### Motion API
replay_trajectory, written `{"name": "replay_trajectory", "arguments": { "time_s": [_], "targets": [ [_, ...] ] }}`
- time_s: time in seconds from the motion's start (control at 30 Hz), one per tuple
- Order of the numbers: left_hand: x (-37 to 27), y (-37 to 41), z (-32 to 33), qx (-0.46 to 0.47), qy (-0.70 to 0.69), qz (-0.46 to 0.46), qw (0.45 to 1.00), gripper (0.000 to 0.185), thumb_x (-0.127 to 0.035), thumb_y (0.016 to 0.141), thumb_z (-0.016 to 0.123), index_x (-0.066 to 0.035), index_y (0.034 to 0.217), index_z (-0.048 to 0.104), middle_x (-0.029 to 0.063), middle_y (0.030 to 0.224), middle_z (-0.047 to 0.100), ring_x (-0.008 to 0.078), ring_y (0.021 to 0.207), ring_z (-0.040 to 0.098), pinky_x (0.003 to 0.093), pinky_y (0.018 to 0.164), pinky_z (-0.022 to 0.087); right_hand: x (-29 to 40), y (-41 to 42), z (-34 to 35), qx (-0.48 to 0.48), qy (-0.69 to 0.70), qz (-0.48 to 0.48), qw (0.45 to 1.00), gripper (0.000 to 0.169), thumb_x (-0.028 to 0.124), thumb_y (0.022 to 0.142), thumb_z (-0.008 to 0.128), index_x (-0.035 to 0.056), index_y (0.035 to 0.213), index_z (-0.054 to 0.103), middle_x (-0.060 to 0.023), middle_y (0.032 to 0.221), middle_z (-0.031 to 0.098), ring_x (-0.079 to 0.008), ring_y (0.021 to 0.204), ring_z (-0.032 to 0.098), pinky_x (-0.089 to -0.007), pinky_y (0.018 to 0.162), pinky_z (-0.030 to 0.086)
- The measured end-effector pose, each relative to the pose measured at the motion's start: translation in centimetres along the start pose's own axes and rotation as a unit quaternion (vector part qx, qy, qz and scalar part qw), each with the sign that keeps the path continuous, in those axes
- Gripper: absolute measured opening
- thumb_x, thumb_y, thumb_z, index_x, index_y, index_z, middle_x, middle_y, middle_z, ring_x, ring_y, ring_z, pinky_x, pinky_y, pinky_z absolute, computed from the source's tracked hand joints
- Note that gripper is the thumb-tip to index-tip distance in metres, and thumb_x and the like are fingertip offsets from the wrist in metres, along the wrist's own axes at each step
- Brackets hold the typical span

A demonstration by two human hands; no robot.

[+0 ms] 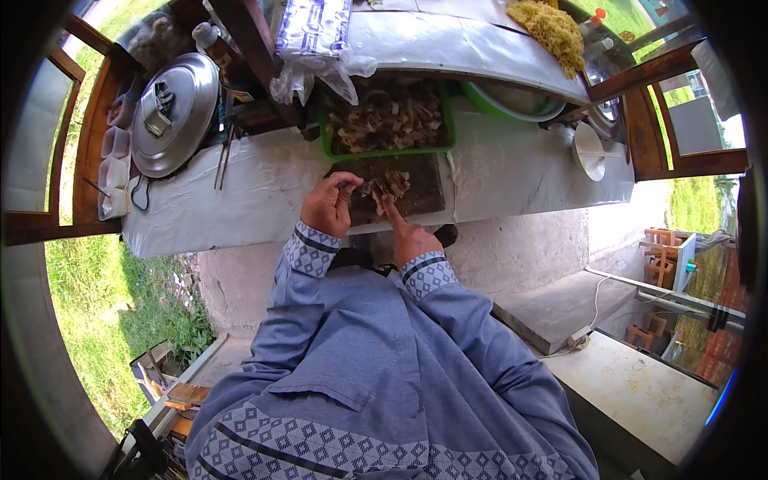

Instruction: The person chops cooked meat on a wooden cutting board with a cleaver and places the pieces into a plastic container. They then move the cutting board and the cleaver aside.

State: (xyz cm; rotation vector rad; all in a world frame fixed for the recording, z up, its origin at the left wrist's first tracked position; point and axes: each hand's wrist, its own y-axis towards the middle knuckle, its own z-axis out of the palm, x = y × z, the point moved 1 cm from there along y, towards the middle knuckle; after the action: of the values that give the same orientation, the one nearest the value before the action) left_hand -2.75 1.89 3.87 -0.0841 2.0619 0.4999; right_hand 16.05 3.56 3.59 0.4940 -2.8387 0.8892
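A dark wooden chopping board [429,201] lies on the counter before me, with a small heap of chopped cooked meat [397,181] on it. My left hand [327,206] is curled at the board's left side around a small dark utensil [341,185], mostly hidden by the fingers. My right hand [414,237] stretches its index finger onto the near edge of the meat. Its other fingers are folded under, and whether they hold anything is hidden. Just beyond the board stands a green-rimmed tray [390,153] full of meat pieces.
A round metal lid [180,144], small plastic tubs [114,174] and thin sticks [223,162] occupy the left. Yellow noodles [549,33] lie on the upper shelf [432,45], above a green basin [510,105]. A white bowl [587,153] stands right. Wooden posts frame the stall.
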Motion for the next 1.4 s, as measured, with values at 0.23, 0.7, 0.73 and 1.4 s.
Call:
{"name": "replay_trajectory", "arguments": {
  "time_s": [0.23, 0.7, 0.73, 1.4],
  "targets": [
    [0.0, 0.0, -0.1, 0.002, -0.01, -0.015, 1.0, 0.014, 0.002, 0.095, 0.054, -0.005, 0.102, 0.063, 0.0091, 0.094, 0.074, 0.0189, 0.084, 0.072, 0.0277, 0.072, 0.055, -0.5, 0.9, 1.3, 0.004, 0.052, 0.002, 0.999, 0.084, 0.005, 0.09, 0.044, 0.0485, 0.152, 0.008, -0.0268, 0.086, 0.067, -0.0429, 0.082, 0.069, -0.054, 0.072, 0.054],
    [1.1, -1.3, 0.2, 0.002, -0.038, -0.048, 0.998, 0.012, -0.01, 0.102, 0.05, -0.003, 0.104, 0.06, 0.0098, 0.097, 0.073, 0.0163, 0.088, 0.071, 0.0276, 0.075, 0.056, -1.9, 0.7, 1.6, -0.021, 0.086, -0.026, 0.996, 0.085, 0.006, 0.088, 0.048, 0.045, 0.153, 0.009, -0.0255, 0.091, 0.067, -0.0426, 0.081, 0.068, -0.0525, 0.073, 0.055],
    [1.1, -1.3, 0.2, -0.001, -0.043, -0.047, 0.998, 0.013, -0.011, 0.102, 0.05, -0.003, 0.104, 0.06, 0.0095, 0.097, 0.073, 0.0165, 0.089, 0.071, 0.0277, 0.076, 0.056, -1.9, 0.7, 1.5, -0.034, 0.08, -0.033, 0.996, 0.087, 0.005, 0.087, 0.05, 0.0439, 0.154, 0.009, -0.0254, 0.09, 0.067, -0.0423, 0.08, 0.068, -0.0526, 0.072, 0.055],
    [1.4, -1.3, 0.2, -0.004, -0.073, -0.08, 0.994, 0.014, -0.01, 0.102, 0.05, 0.0, 0.103, 0.059, 0.0108, 0.097, 0.073, 0.0166, 0.092, 0.07, 0.0276, 0.08, 0.057, -0.4, -1.2, 0.6, 0.007, 0.06, -0.048, 0.997, 0.098, 0.0, 0.083, 0.052, 0.0427, 0.154, 0.001, -0.0243, 0.086, 0.066, -0.0409, 0.074, 0.068, -0.0503, 0.067, 0.054]
  ]
}}
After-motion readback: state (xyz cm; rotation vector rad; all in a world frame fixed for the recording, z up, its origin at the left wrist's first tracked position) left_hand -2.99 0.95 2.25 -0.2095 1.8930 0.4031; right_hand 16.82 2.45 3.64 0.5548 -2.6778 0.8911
